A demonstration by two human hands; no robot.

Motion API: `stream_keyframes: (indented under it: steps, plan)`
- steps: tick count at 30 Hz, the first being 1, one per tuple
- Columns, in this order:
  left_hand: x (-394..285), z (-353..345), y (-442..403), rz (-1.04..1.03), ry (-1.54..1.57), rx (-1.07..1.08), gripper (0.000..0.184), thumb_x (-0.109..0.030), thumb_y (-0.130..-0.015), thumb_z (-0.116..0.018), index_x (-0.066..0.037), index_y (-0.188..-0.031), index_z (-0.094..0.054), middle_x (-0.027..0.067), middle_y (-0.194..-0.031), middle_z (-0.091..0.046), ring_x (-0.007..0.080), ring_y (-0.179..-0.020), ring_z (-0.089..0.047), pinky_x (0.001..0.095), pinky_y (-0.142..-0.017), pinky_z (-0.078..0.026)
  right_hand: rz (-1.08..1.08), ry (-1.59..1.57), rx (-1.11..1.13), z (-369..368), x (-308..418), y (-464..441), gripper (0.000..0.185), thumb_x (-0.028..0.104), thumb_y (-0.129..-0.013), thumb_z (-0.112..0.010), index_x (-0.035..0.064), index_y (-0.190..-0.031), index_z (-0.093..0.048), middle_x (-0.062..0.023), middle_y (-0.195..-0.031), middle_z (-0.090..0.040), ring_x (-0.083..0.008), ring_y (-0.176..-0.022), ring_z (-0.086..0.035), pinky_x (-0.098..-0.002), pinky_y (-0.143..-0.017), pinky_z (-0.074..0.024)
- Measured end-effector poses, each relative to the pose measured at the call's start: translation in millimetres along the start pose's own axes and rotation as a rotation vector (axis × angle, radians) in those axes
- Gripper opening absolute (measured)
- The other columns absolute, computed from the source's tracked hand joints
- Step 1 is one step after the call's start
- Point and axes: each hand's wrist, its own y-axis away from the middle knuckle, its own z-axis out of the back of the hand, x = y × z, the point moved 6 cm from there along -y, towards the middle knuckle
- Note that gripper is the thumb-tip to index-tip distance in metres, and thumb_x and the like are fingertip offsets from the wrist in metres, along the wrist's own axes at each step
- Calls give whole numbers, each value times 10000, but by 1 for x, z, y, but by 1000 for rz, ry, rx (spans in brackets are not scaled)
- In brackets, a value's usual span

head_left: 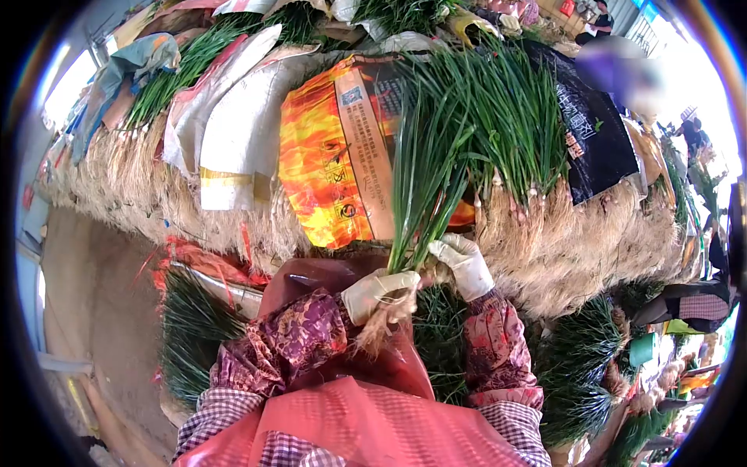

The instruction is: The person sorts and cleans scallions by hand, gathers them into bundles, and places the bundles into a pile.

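My left hand [381, 294], in a pale glove, is closed around the lower stems of a bunch of green garlic [424, 171]. Its long leaves fan upward and away from me, and tan roots [387, 321] hang below the fist. Just to the right, my right hand [464, 266], also gloved, has its fingers pinched at the lower right stems of the same bunch. Beyond the hands, a thick row of green garlic [513, 128] lies with pinkish-white bulbs and matted roots [545, 237] toward me. An orange flame-printed bag [323, 167] partly covers the row.
White sacks [253, 128] and a black printed bag [587, 128] lie over the pile. Dark green bundles [194, 335] are at lower left, with more bundles [580, 373] at lower right. Red netting [206, 257] lies below the row. Another person [700, 307] is at the right edge.
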Motion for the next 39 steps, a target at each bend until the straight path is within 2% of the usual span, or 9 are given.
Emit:
stream_keyframes:
  steps: [7,10,12,19,23,27,33,36,39]
  plan:
    - [11,13,1,-67,53,-24,244,-231,-942,-583,-42,-1095,-601,44,-788,-601,135,-628,-563,253,-547,-473,222,433,-421,22,33,20,153,160,-920,-601,44,-998,-663,-45,-850,-671,-98,-642,-597,-226,-554,-479]
    - [7,14,14,-91,55,-47,236,-211,-942,-579,-21,-1081,-599,34,-760,-595,134,-624,-566,253,-530,-468,479,1823,170,29,-11,42,203,240,-937,-584,77,-1002,-685,-88,-855,-685,-146,-690,-638,-342,-686,-523]
    - [9,18,17,-91,80,18,273,-223,-948,-563,-14,-1124,-569,51,-764,-606,149,-619,-573,329,-681,-517,-573,1232,262,32,-37,64,317,371,-925,-591,94,-1047,-687,-77,-831,-681,-162,-643,-620,-337,-662,-520]
    - [18,-1,35,-76,176,119,510,-266,-950,-531,-6,-1371,-408,71,-745,-620,226,-722,-590,581,-903,-445,-38,-50,-58,-16,-24,4,551,421,-844,-699,36,-1220,-579,-40,-896,-659,-97,-625,-588,-228,-534,-478]
    - [23,4,46,-94,253,207,315,-316,-935,-532,-77,-730,-549,69,-718,-605,212,-667,-556,480,-745,-477,45,-483,131,-67,-15,-14,287,209,-871,-683,9,-1071,-634,-33,-805,-642,-81,-568,-554,-201,-451,-404]
    - [26,10,62,9,377,188,565,-213,-928,-501,11,-1416,-325,93,-669,-578,231,-595,-548,360,-525,-452,62,-385,69,-44,-22,0,170,137,-854,-643,-17,-917,-677,-12,-605,-586,-63,-399,-418,-192,-392,-304]
    - [1,15,130,144,41,233,381,-181,-942,-495,15,-1259,-412,128,-611,-590,195,-485,-596,301,-438,-469,128,-456,-300,28,-33,24,141,157,-875,-577,24,-892,-621,-21,-669,-588,-61,-457,-436,-203,-424,-328]
    - [-42,33,202,108,159,167,384,-103,-853,-497,36,-1207,-445,93,-684,-519,148,-435,-502,288,-410,-439,-151,8,-349,92,-66,53,219,196,-882,-563,8,-935,-661,-61,-757,-611,-106,-578,-553,-220,-464,-413]
    - [-92,13,266,-25,547,133,470,3,-743,-408,8,-1211,-453,-51,-448,-235,62,-299,-219,259,-291,-237,-565,1324,224,116,-140,103,436,377,-883,-599,54,-1175,-598,-163,-1091,-605,-211,-915,-621,-307,-691,-525]
